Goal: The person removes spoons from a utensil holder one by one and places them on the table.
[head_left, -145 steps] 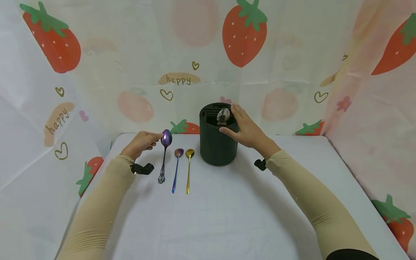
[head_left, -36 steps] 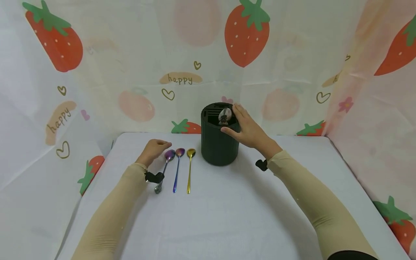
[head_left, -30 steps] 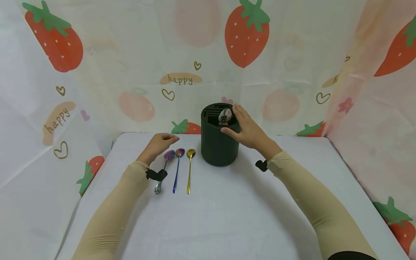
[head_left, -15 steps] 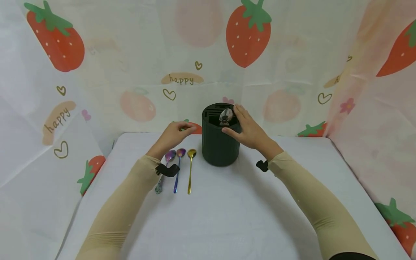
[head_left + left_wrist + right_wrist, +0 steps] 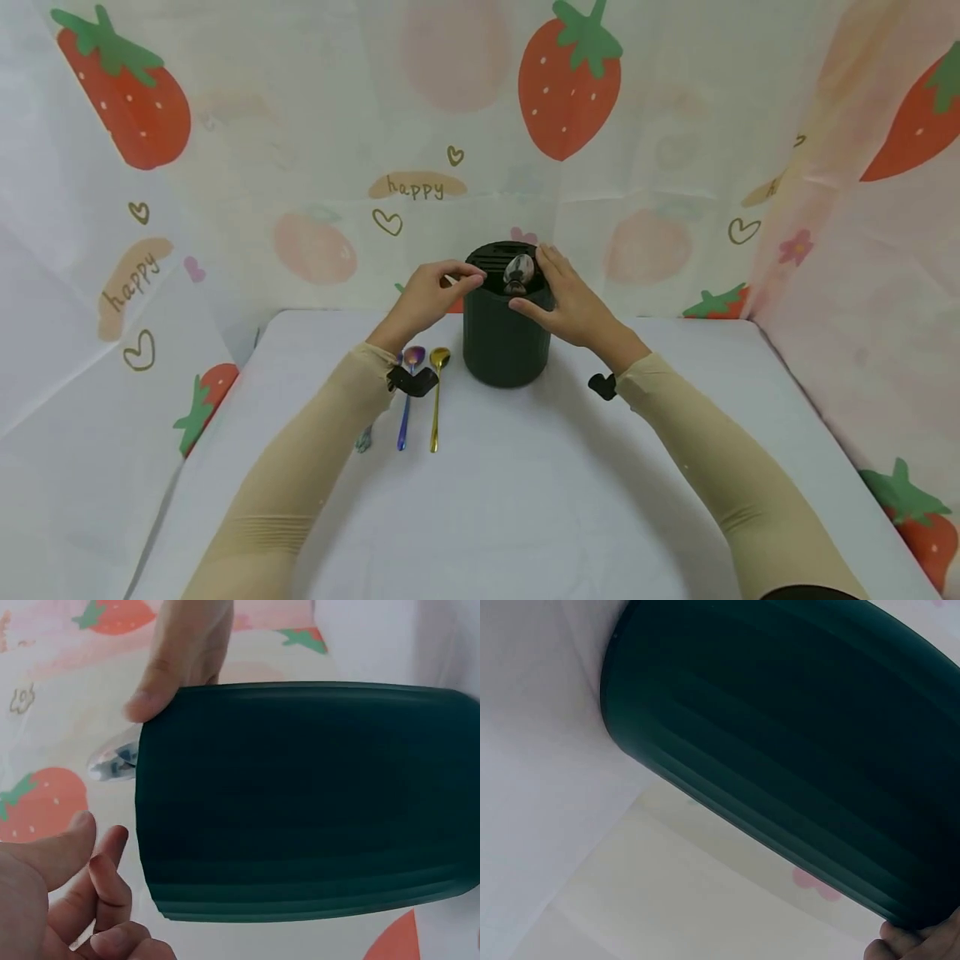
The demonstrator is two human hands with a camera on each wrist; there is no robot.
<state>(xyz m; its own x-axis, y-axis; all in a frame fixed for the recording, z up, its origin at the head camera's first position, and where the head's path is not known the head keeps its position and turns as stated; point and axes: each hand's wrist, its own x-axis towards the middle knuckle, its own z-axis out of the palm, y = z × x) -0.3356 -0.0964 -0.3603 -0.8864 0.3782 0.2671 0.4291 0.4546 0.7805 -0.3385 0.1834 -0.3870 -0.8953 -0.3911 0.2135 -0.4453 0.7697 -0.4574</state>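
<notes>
A dark green, round utensil holder [image 5: 506, 342] with a slotted top stands upright near the table's back edge. The bowl of a shiny silver spoon [image 5: 519, 271] sticks up from its opening. My right hand [image 5: 576, 304] holds the holder's right side at the rim, thumb toward the front and fingers toward the back. My left hand [image 5: 433, 296] is by the rim's left side; its thumb and bent fingers [image 5: 112, 889] have nothing between them in the left wrist view. Below it lie a gold spoon [image 5: 435, 400], a rainbow-coloured spoon [image 5: 406, 417] and a mostly hidden ornate-handled spoon [image 5: 363, 440].
A white cloth covers the table [image 5: 510, 492]. Strawberry-printed cloth [image 5: 315, 125] hangs behind and at both sides, close behind the holder. My left forearm [image 5: 300, 467] reaches over the ornate-handled spoon.
My left hand had the purple-bowled, ornate-handled spoon in its fingers, laid it beside the other two and let go. It then moved right and up to the holder. My right hand has stayed put.
</notes>
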